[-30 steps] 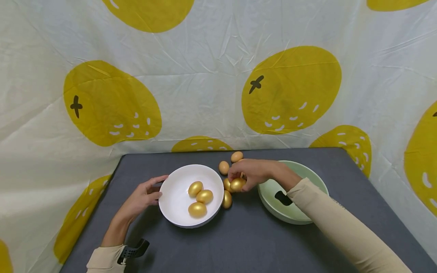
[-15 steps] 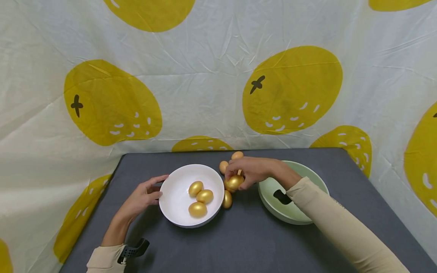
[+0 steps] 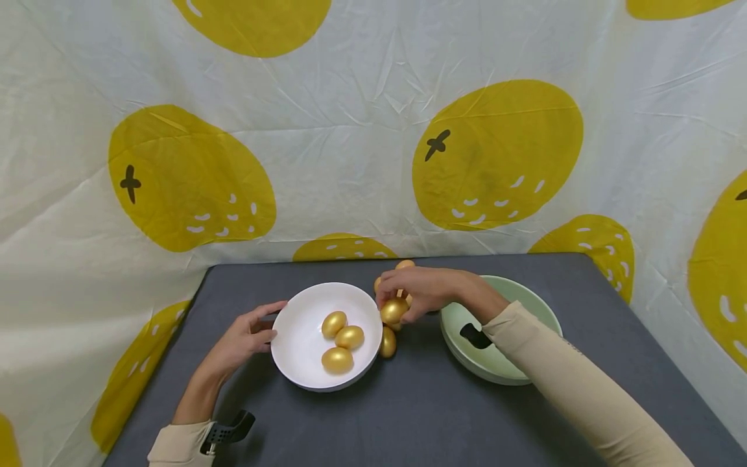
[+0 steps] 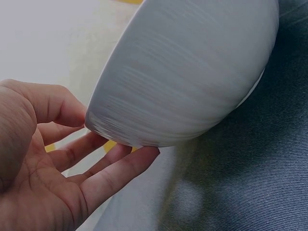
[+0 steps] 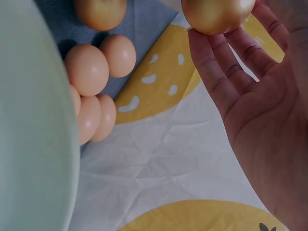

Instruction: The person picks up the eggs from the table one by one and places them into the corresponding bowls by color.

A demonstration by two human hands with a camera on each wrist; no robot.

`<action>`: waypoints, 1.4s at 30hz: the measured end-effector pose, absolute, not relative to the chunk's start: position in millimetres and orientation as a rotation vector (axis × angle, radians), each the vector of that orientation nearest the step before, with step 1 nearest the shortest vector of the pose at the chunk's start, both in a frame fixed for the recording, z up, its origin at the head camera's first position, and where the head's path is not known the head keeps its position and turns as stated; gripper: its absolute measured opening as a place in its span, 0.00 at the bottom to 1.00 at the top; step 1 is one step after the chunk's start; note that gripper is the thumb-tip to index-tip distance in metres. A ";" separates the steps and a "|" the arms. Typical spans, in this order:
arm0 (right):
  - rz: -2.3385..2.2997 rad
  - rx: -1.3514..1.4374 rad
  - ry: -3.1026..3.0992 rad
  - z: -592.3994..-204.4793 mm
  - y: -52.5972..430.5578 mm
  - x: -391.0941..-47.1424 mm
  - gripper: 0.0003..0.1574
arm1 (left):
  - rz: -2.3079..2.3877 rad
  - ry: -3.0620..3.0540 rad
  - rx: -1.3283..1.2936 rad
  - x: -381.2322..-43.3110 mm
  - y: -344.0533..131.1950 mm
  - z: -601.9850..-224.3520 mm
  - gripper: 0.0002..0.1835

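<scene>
My right hand (image 3: 421, 288) pinches a golden egg (image 3: 393, 311) in its fingertips, just beyond the right rim of the white bowl (image 3: 296, 327). The right wrist view shows that golden egg (image 5: 219, 13) at the fingertips. Inside the bowl lie several golden eggs (image 3: 350, 337). Another golden egg (image 3: 388, 342) rests on the table by the bowl's right side, and one more is partly hidden under the held one. On the bowl's left side, my left hand (image 3: 240, 340) touches the outer wall near the rim with spread, extended fingertips (image 4: 147, 155).
A pale green bowl (image 3: 528, 298) stands on the right, under my right forearm. Several brown eggs (image 5: 86, 70) sit between the bowls near the back edge, partly covered by my right hand in the head view. Behind the grey table (image 3: 373, 415) hangs a fruit-patterned cloth (image 3: 350, 162).
My right hand has lifted the golden egg a little and carried it left toward the white bowl. The left hand and both bowls have stayed in place.
</scene>
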State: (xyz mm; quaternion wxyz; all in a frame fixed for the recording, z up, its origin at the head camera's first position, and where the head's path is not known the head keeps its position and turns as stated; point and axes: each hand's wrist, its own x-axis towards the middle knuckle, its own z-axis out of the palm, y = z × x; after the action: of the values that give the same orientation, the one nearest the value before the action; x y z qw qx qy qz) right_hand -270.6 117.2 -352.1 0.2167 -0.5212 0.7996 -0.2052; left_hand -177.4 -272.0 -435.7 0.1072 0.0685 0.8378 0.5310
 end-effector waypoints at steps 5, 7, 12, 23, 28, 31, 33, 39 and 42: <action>-0.557 -1.469 2.203 -349.0 108.8 -268.4 0.23 | 1.555 2.471 0.210 -177.4 -272.7 -435.5 0.30; -0.548 -1.470 2.196 -348.2 105.4 -267.5 0.23 | 1.548 2.476 0.201 -177.1 -272.7 -434.8 0.30; -0.533 -1.461 2.186 -347.8 97.5 -265.8 0.24 | 1.536 2.483 0.179 -177.5 -272.7 -433.2 0.30; -0.475 -1.529 2.208 -348.8 81.2 -261.5 0.21 | 1.562 2.471 0.203 -177.5 -272.3 -429.8 0.31; -0.444 -1.541 2.223 -349.7 75.4 -260.1 0.20 | 1.561 2.475 0.198 -177.4 -271.9 -430.7 0.31; -0.422 -1.552 2.228 -352.4 71.5 -260.0 0.20 | 1.552 2.482 0.183 -177.7 -272.0 -431.4 0.31; -0.414 -1.557 2.226 -353.8 69.0 -260.1 0.19 | 1.548 2.487 0.170 -177.8 -271.6 -432.1 0.30; -0.423 -1.554 2.199 -354.7 61.8 -257.7 0.20 | 1.559 2.484 0.179 -176.6 -270.7 -434.0 0.31; -0.392 -1.557 2.211 -354.9 58.5 -255.9 0.20 | 1.570 2.476 0.195 -176.5 -270.9 -434.9 0.31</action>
State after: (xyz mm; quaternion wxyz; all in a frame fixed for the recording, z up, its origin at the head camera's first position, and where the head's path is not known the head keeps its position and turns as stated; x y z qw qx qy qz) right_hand -255.9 58.5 -354.9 0.2032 -0.5579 0.7923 -0.1406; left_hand -176.5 -270.9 -434.9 0.1014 0.0659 0.8384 0.5315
